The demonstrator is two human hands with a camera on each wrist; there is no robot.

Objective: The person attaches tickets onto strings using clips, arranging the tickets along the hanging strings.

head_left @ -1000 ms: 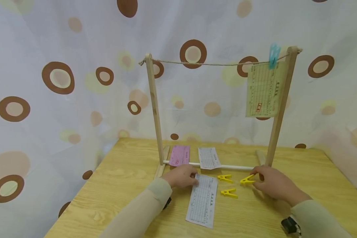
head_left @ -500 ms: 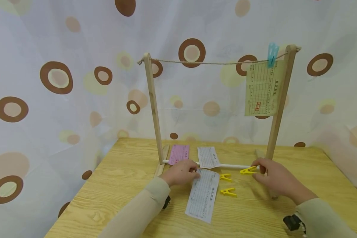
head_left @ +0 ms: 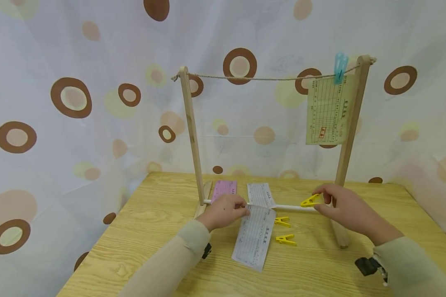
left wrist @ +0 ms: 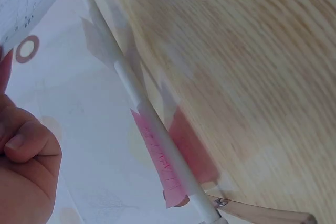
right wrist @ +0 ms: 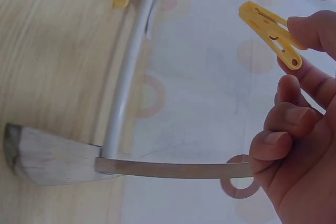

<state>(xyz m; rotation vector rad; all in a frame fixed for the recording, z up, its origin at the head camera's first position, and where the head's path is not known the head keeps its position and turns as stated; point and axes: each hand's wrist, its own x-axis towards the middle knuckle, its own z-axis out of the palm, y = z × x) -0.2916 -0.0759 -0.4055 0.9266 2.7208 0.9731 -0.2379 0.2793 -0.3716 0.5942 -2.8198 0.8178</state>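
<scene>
My left hand (head_left: 226, 211) pinches the top left corner of a white printed slip (head_left: 255, 239), which hangs tilted over the table. Between thumb and forefinger of my right hand (head_left: 347, 208) is a yellow clothespin (right wrist: 270, 32), held by its handle ends near the right post. Two more yellow clothespins lie on the table: one (head_left: 282, 222) partly behind the slip's right edge, the other (head_left: 286, 239) nearer me. Above, a blue clothespin (head_left: 340, 68) clips a pale yellow slip (head_left: 327, 111) to the rope (head_left: 260, 79) at its right end.
A wooden frame (head_left: 193, 136) with two posts carries the rope. Across its white bottom rod (head_left: 293, 207) lie a pink slip (head_left: 224, 187) and another white slip (head_left: 260, 194), both partly covered. A patterned curtain (head_left: 111, 173) hangs behind the wooden table (head_left: 163, 198).
My left hand has raised the white slip off the table, upward and away. My right hand has lifted its yellow clothespin from the table to about the rod's level in view.
</scene>
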